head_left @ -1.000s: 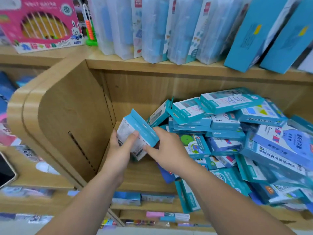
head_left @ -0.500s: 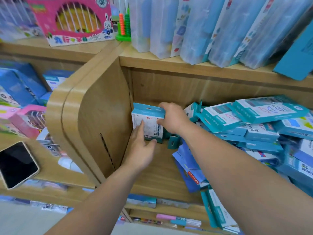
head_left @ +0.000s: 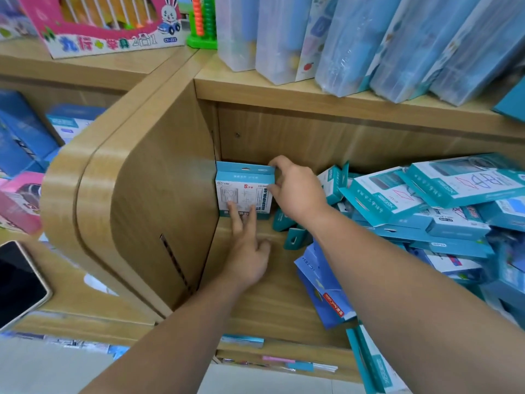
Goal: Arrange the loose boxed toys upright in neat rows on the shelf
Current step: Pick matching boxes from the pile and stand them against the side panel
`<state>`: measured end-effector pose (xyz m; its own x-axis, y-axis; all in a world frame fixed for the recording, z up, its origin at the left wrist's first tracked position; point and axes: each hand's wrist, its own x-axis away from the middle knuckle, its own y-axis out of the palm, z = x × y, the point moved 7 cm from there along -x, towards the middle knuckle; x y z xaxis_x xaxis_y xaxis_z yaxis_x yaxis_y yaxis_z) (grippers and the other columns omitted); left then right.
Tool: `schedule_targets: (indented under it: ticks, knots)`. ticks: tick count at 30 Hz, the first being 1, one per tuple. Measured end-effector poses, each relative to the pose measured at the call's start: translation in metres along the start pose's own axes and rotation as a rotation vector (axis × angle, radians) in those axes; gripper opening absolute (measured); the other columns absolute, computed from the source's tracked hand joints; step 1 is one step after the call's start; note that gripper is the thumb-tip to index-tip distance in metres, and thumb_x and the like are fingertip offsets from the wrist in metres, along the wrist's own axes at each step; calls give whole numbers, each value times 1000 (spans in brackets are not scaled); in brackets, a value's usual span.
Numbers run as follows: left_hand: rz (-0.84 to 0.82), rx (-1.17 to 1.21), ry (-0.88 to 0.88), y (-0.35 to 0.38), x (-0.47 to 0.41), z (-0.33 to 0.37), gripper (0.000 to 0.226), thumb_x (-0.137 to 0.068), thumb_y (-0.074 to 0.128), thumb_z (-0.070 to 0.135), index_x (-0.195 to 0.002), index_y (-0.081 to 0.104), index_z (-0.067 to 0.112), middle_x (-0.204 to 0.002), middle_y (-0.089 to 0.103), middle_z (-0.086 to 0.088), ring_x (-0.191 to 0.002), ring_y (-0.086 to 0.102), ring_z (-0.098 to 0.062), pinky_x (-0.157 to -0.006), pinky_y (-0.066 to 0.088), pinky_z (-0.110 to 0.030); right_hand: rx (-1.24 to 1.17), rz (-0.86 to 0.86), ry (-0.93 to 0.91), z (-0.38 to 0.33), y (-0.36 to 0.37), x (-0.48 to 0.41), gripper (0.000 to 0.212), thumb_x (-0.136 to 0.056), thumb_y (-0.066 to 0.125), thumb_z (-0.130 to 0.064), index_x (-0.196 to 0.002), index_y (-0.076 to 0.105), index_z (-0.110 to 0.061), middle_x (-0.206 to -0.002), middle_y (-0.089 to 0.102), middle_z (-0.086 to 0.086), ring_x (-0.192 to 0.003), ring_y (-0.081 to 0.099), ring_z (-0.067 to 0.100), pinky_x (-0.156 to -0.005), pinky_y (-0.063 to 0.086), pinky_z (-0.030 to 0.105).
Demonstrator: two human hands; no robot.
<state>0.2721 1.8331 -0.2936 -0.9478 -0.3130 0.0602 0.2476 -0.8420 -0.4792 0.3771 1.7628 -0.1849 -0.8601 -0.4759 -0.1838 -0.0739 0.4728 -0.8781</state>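
Observation:
A teal and white toy box point(head_left: 243, 189) stands upright in the back left corner of the wooden shelf point(head_left: 270, 297), against the side panel. My right hand point(head_left: 295, 191) grips its upper right edge between fingers and thumb. My left hand point(head_left: 247, 248) reaches in low, with straight fingertips pressing on the box's lower front. A jumbled heap of teal toy boxes point(head_left: 426, 200) lies flat and tilted across the right half of the shelf. A blue box point(head_left: 324, 285) leans out at the heap's front.
The curved wooden side panel point(head_left: 147, 211) closes the shelf on the left. Tall clear-wrapped packs point(head_left: 355, 38) stand on the shelf above, beside a pink toy box point(head_left: 108, 24) and an abacus. A phone point(head_left: 17, 282) lies on the lower left shelf. Bare shelf board shows in front of the upright box.
Both hands carried the box from mid-air at the shelf front back into the left corner and stood it upright. My left hand went from holding it to pressing its front.

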Motion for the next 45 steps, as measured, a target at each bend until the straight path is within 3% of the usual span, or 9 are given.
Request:
schedule_targets:
  ticks: [4, 10, 18, 23, 27, 30, 34, 38, 45]
  knots:
    - [71, -99, 112, -5, -9, 11, 78, -96, 56, 9, -160, 12, 21, -155, -39, 20, -151, -7, -4, -118, 19, -23, 117, -15, -3, -2, -7, -5, 24, -95, 64, -34, -113, 55, -22, -107, 71, 5, -93, 67, 27, -65, 45, 32]
    - [66, -75, -5, -8, -30, 9, 72, -100, 50, 12, -160, 12, 22, -154, -42, 17, -151, -4, -7, -116, 18, -24, 71, -14, 57, -2, -5, -15, 35, -95, 62, -17, -128, 51, -20, -111, 70, 9, -102, 66, 31, -81, 56, 39]
    - [48, -7, -78, -4, -43, 4, 70, -101, 49, 12, -160, 13, 25, -155, -39, 18, -152, -3, -9, -114, 21, -23, 66, -149, 11, 2, 2, -9, 46, -93, 60, -10, -136, 52, -25, -121, 67, 9, -108, 64, 29, -86, 57, 41]
    - [82, -17, -104, -10, -30, 18, 69, -101, 50, 19, -160, 14, 25, -164, -25, 8, -153, -5, -16, -116, 13, -28, 19, -25, -99, -14, -24, 20, 36, -96, 57, -17, -132, 58, -19, -124, 63, 8, -111, 60, 28, -88, 52, 39]
    - [159, -34, 51, -16, -5, 61, 60, -100, 52, 27, -156, 30, 24, -167, 10, -2, -152, 13, -18, -116, 10, -24, -65, 114, -183, -13, -62, 60, 26, -92, 61, -18, -118, 67, -18, -115, 67, 4, -107, 59, 28, -87, 50, 39]
    - [179, 46, 195, -13, 15, 96, 53, -90, 53, 39, -142, 48, 27, -141, 48, 4, -131, 46, -19, -113, 38, -45, -73, 252, -211, 5, -100, 92, 18, -90, 63, -17, -107, 70, -15, -106, 69, 2, -105, 59, 27, -89, 49, 40]
    - [234, -40, 429, 0, 45, 155, 38, -89, 59, 41, -126, 55, 32, -114, 52, 18, -110, 48, 1, -99, 41, -28, 23, 431, -167, 59, -152, 135, 19, -89, 61, -26, -102, 71, -16, -103, 70, 1, -103, 58, 24, -94, 43, 35]
    - [175, -239, 596, 33, 57, 223, 55, -84, 51, 54, -129, 58, 24, -123, 56, 8, -118, 48, -13, -100, 34, -23, 90, 502, -17, 133, -188, 166, 31, -87, 56, -39, -101, 73, -17, -104, 70, 3, -103, 60, 29, -96, 46, 42]
    - [-12, -479, 695, 141, 69, 280, 66, -81, 47, 61, -129, 63, 19, -134, 59, -8, -127, 51, -27, -110, 38, -40, 292, 433, 293, 235, -226, 216, 48, -79, 57, -62, -114, 69, -31, -126, 62, -3, -123, 47, 28, -99, 35, 45]
